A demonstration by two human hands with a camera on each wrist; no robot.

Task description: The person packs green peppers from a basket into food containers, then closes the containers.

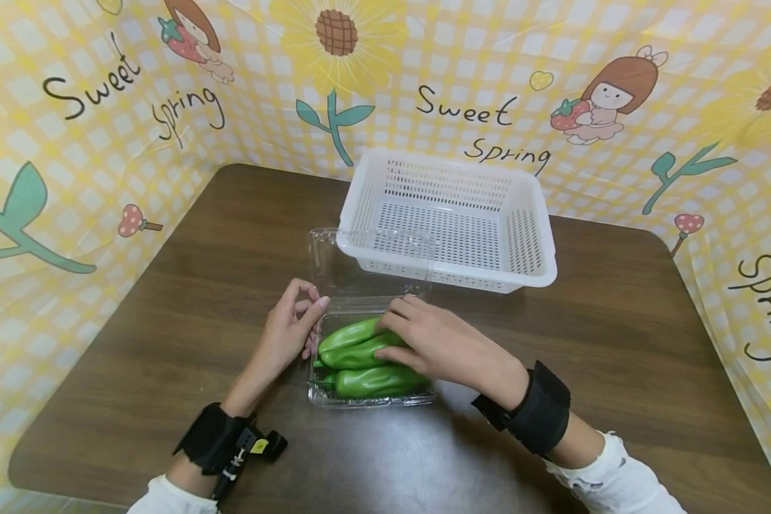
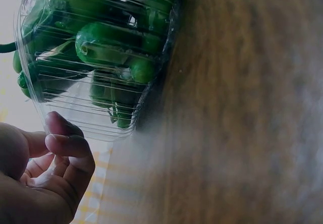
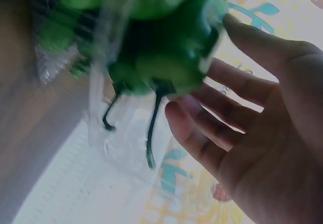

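Fingers of the right hand [image 1: 433,343] are curled over the green peppers [image 1: 360,357], with fingertips and thumb closed on the uppermost pepper. The left hand [image 1: 290,328] is loosely curled, its fingertips set against the left edge of the clear plastic clamshell container [image 1: 369,400]; a firm grip cannot be confirmed. The peppers are contained in the clamshell tray, whose lid is laid open toward the white perforated basket [image 1: 450,218]. The basket is positioned just behind the container on the brown wooden table [image 1: 167,300].
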